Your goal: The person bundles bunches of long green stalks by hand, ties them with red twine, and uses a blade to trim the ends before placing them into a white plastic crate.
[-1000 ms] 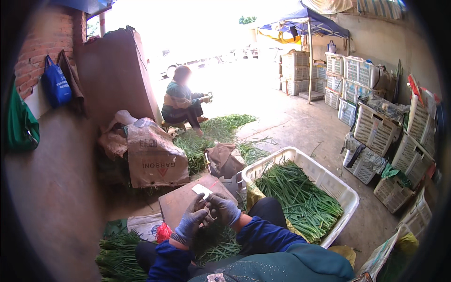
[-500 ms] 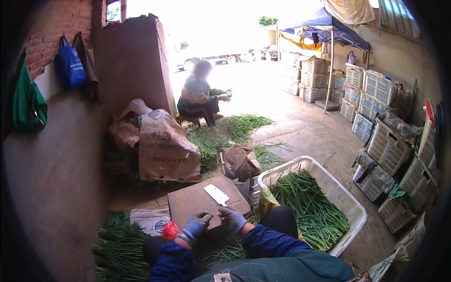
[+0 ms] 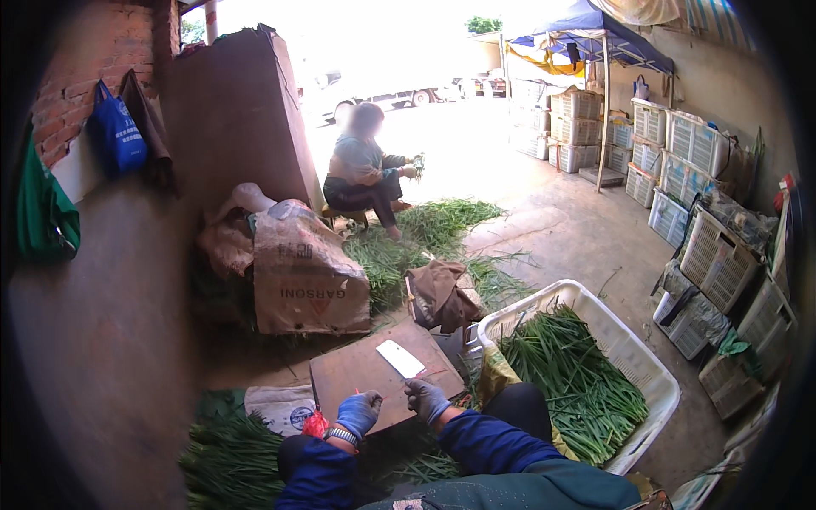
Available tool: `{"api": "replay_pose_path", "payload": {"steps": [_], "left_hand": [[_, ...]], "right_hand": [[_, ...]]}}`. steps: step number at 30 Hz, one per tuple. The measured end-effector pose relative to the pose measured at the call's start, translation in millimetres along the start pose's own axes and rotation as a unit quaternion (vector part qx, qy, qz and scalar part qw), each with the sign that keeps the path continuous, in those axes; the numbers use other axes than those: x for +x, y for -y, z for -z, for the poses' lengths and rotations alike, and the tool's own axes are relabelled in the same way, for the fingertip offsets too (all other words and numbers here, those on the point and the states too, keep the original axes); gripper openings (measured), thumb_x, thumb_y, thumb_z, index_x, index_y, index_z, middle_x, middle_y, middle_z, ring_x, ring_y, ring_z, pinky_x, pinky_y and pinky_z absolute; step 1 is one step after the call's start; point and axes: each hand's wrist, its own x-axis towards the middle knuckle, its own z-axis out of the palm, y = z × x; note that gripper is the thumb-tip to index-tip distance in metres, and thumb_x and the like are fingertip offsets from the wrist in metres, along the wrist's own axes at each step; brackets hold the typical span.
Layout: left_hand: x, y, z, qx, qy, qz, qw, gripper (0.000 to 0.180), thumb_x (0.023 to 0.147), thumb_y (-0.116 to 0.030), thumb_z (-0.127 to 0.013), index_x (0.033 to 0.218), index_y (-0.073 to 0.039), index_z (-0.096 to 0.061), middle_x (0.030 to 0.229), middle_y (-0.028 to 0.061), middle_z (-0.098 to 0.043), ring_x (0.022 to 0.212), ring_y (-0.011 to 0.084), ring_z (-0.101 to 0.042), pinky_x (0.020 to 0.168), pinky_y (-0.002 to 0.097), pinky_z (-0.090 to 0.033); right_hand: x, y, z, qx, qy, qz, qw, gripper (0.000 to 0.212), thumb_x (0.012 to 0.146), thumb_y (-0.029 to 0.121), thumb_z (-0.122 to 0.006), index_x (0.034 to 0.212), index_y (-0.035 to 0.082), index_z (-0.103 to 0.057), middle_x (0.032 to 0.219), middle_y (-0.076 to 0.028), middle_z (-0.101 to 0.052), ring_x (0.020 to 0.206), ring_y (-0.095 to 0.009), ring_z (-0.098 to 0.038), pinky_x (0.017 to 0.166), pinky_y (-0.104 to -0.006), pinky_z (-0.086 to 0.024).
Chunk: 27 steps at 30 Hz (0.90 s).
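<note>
My left hand (image 3: 359, 413), in a blue-grey glove, rests with curled fingers on the near edge of a brown board (image 3: 357, 374); nothing shows in it. My right hand (image 3: 425, 398), gloved the same, lies just below the handle end of a white-bladed cleaver (image 3: 399, 359) that lies flat on the board. Its fingers are apart and do not grip the cleaver. A small red thing (image 3: 316, 422) sits by my left wrist. Cut green stalks (image 3: 421, 466) lie between my knees.
A white plastic crate (image 3: 633, 348) full of green stalks stands to my right. More greens (image 3: 225, 459) are piled at my left. A brown sack (image 3: 306, 276) and a brown bag (image 3: 442, 293) lie beyond the board. Another person (image 3: 365, 170) sits farther back among greens. Stacked crates (image 3: 705, 246) line the right wall.
My hands were close together over the board near the cleaver; now they are apart at the board's near edge. The cleaver has stayed flat on the board.
</note>
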Motion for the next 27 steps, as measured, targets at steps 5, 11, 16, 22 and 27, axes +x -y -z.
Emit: {"api": "replay_pose_path", "payload": {"steps": [5,11,16,22,27], "left_hand": [[16,8,-18,0.075,0.006,0.005,0.997,0.016,0.09,-0.029,-0.059,0.094,-0.018,-0.069,0.081,0.0146,-0.069,0.077,0.0382,-0.067,0.067,0.0493,-0.053],[40,11,-29,0.129,0.029,-0.047,0.99,0.017,0.093,-0.027,-0.054,0.091,-0.017,-0.067,0.08,0.0159,-0.069,0.075,0.0375,-0.067,0.063,0.0492,-0.053],[45,13,-28,0.202,0.059,-0.098,0.973,0.011,0.088,-0.014,-0.053,0.082,-0.013,-0.062,0.07,0.014,-0.066,0.067,0.0357,-0.067,0.057,0.0478,-0.052],[41,20,17,0.277,0.085,-0.058,0.955,0.009,0.086,-0.01,-0.053,0.09,-0.01,-0.061,0.082,0.0147,-0.067,0.077,0.0326,-0.069,0.064,0.045,-0.053],[58,69,-2,0.287,0.092,0.052,0.952,0.025,0.086,-0.01,-0.053,0.11,-0.008,-0.062,0.101,0.0189,-0.065,0.08,0.0336,-0.069,0.066,0.0456,-0.054]], "right_hand": [[26,-9,21,0.018,-0.07,-0.007,0.997,0.014,0.09,0.023,-0.067,0.095,0.012,-0.059,0.072,-0.002,-0.057,0.048,-0.012,-0.045,0.046,-0.0293,-0.039],[43,-11,39,0.001,-0.121,-0.007,0.993,0.013,0.088,0.022,-0.066,0.093,0.011,-0.061,0.069,-0.003,-0.059,0.047,-0.015,-0.046,0.044,-0.0323,-0.04],[46,-29,48,0.02,-0.122,-0.05,0.991,0.014,0.084,0.024,-0.068,0.084,0.013,-0.06,0.072,-0.003,-0.061,0.049,-0.014,-0.045,0.046,-0.031,-0.037],[50,-33,12,-0.055,-0.083,-0.051,0.994,0.01,0.086,0.019,-0.067,0.09,0.014,-0.059,0.072,-0.003,-0.06,0.049,-0.013,-0.048,0.045,-0.0302,-0.042],[105,-53,-12,-0.164,-0.104,-0.02,0.981,0.006,0.088,0.014,-0.064,0.089,0.011,-0.059,0.071,-0.005,-0.064,0.05,-0.013,-0.057,0.038,-0.0269,-0.043]]}}
